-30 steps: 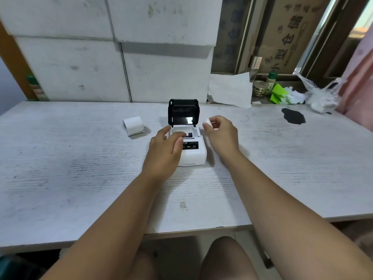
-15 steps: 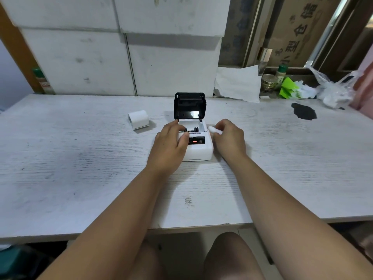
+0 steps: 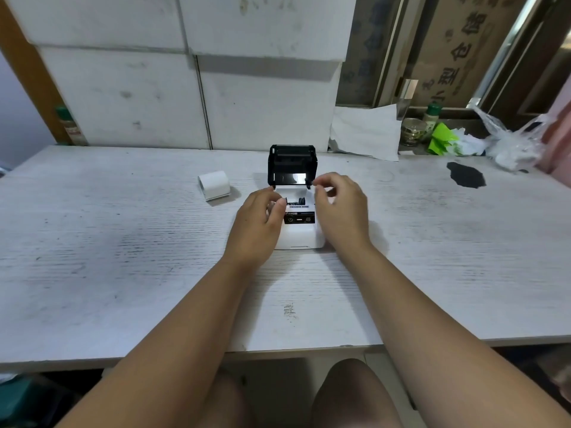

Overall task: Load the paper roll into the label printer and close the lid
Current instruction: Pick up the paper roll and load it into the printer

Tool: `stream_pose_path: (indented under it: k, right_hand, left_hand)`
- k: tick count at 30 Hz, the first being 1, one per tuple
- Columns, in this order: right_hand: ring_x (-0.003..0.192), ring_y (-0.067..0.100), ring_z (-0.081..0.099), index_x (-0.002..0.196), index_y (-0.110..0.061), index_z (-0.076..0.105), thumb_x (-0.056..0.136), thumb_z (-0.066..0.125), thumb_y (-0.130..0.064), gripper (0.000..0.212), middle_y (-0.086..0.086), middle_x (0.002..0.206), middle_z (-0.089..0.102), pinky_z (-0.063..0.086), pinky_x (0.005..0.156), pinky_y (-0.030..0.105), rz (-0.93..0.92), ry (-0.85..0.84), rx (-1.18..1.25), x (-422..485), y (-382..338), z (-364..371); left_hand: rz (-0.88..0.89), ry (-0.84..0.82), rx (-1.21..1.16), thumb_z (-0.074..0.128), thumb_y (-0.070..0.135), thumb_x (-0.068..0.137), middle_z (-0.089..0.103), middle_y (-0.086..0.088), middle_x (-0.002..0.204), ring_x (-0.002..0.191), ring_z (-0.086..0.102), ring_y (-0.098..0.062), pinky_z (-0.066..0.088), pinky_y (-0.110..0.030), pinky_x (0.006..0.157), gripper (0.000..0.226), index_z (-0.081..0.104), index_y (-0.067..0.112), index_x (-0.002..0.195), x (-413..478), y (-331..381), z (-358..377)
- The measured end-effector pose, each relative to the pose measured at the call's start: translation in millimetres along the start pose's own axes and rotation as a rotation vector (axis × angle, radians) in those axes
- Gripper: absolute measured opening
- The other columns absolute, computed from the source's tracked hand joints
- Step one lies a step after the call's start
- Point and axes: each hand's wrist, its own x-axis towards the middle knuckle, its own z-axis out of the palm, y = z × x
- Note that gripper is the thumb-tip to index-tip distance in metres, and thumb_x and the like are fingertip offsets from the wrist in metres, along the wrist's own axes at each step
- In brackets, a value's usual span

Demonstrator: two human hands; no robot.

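White boxes (image 3: 123, 97) stand at the back of a pale, scuffed worktop (image 3: 92, 257), and a small white label printer (image 3: 299, 233) sits in the middle of it. Its black lid (image 3: 292, 164) stands straight up, so the paper bay is open and looks empty. The paper roll (image 3: 214, 185) lies on the worktop to the left of the printer, well apart from both hands. The left hand (image 3: 258, 225) rests on the left side of the printer, fingers curled over its top edge, holding it steady. The right hand (image 3: 340, 208) hangs beside the right side of the lid with its fingers loosely bent and a little apart; I see nothing held in it now. A moment ago this hand pinched a small white thing low against the right side of the printer, and now it is lifted higher, up by the lid hinge, and the white thing is out of sight. The left hand stays in the same place. I think the bay is ready, and the roll must be picked up next.
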Motion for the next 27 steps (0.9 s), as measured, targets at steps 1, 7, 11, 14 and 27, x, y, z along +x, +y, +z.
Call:
stream_pose_path:
  k: [1,7,11,14,27]
  right_hand:
    - [0.1,0.019,0.056,0.095,-0.017,0.068,0.09,0.052,-0.016,0.017,-0.004,0.099,0.066,0.046,0.083,0.03,0.002,-0.05,-0.008,-1,-5,6]
    - [0.103,0.018,0.052,0.093,-0.01,0.07,0.09,0.054,-0.018,0.019,0.001,0.101,0.068,0.041,0.09,0.027,0.021,-0.126,0.062,-16,-9,30]
    - [0.094,0.006,0.047,0.095,-0.009,0.069,0.09,0.058,-0.017,0.015,-0.004,0.099,0.067,0.034,0.082,0.017,0.007,-0.162,0.143,-16,-7,23]
    - [0.097,0.004,0.047,0.094,-0.007,0.07,0.089,0.06,-0.017,0.015,-0.008,0.1,0.064,0.032,0.082,0.016,0.024,-0.194,0.172,-15,-5,23]
    - [0.106,0.003,0.051,0.09,-0.01,0.07,0.088,0.062,-0.019,0.012,-0.012,0.109,0.064,0.032,0.085,0.004,0.061,-0.234,0.238,-9,-1,28]
  left_hand:
    - [-0.01,0.011,-0.019,0.041,0.033,0.096,0.053,0.009,0.124,0.107,0.055,-0.012,0.045,-0.031,0.089,0.018,0.056,0.026,0.101,0,1,-1]
    - [-0.184,0.248,-0.153,0.046,0.013,0.092,0.054,0.0,0.127,0.105,0.053,-0.012,0.037,-0.021,0.084,0.028,0.054,0.014,0.118,7,-4,-8]
    - [-0.163,0.435,0.071,0.048,0.004,0.086,0.044,-0.011,0.131,0.119,0.043,-0.029,0.028,-0.022,0.093,0.032,0.056,0.011,0.115,23,-19,-17]
    - [-0.211,0.482,0.147,0.05,0.012,0.09,0.041,-0.01,0.138,0.126,0.036,-0.03,0.026,-0.024,0.098,0.033,0.053,0.012,0.123,40,-29,-33]
    - [-0.276,0.278,0.214,0.054,0.01,0.089,0.035,-0.015,0.138,0.114,0.052,-0.032,0.037,-0.031,0.1,0.05,0.041,0.013,0.137,51,-39,-37]
